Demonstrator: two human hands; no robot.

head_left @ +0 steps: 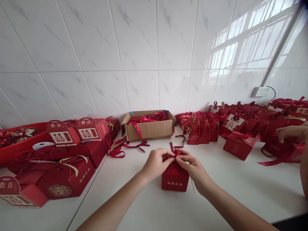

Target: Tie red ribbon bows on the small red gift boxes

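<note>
A small red gift box with gold lettering on its front stands upright on the white table before me. Dark red ribbon is gathered at its top. My left hand pinches the ribbon from the left, thumb and fingers pressed together. From the other side my right hand pinches the same ribbon, its fingertips nearly touching those of the left. The fingers hide part of the ribbon's knot or loop. A thin loose end hangs down at the box's right side.
Behind stands a cardboard box full of red ribbons. Red gift boxes are piled at left beside a red basin. Many more boxes fill the right, where another person's hand reaches in. Loose ribbons lie nearby.
</note>
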